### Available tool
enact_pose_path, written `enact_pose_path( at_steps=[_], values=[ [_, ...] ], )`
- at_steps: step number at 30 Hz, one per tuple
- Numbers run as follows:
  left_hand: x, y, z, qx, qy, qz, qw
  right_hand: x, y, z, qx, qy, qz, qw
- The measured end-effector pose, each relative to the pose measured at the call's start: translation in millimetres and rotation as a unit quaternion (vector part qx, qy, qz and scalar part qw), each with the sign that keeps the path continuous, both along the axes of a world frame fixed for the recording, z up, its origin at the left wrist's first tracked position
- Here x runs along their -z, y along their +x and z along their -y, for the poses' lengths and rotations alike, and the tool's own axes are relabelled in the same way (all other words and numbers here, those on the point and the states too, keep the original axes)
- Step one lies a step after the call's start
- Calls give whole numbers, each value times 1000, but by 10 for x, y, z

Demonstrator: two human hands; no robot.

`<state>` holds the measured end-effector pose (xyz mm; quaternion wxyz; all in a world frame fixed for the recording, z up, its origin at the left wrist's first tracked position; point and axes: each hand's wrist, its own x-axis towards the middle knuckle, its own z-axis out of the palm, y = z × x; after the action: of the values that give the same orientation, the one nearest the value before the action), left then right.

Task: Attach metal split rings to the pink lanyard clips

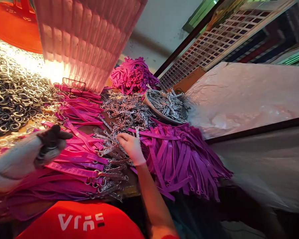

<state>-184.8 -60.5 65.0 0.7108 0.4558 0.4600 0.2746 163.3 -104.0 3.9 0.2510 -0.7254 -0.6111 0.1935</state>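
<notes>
My left hand, in a light glove with dark finger parts, is closed in the air over pink straps. What it pinches, if anything, cannot be made out. Short metal chains hang from rings at the right ends of these straps. Bare-armed, with a pale covering on it, my right hand is closed at the near edge of a heap of chains; its fingertips hide whatever is in them. Beside its wrist lies a thick bundle of purple-pink straps.
Loose metal rings are heaped at the left under a red lamp. A ribbed translucent panel stands behind the straps. Farther back are a bowl of chains and a strap pile. A plastic-covered surface is at right.
</notes>
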Motion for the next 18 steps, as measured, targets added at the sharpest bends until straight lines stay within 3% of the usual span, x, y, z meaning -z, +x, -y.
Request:
enact_pose_path(
  at_steps=[2, 4, 7, 10, 13, 18],
  values=[
    [10, 333, -15, -41, -155, 67, 985, 174, -18, -367, -27, -22, 2, 999],
    [45, 566, -16, -25, -218, 112, 969, 326, -92, -650, -47, -44, 2, 998],
    [129, 699, 50, 23, -216, 145, 965, 483, -173, -839, -64, -64, -7, 996],
    [174, 679, 156, 38, -166, 164, 972, 508, -148, -785, -59, -51, -28, 997],
    [170, 643, 228, 32, -114, 155, 981, 338, -116, -576, -42, -10, -56, 998],
    [236, 645, 279, 70, -28, 115, 990, -227, -390, -43, -93, 89, -112, 985]
  ],
)
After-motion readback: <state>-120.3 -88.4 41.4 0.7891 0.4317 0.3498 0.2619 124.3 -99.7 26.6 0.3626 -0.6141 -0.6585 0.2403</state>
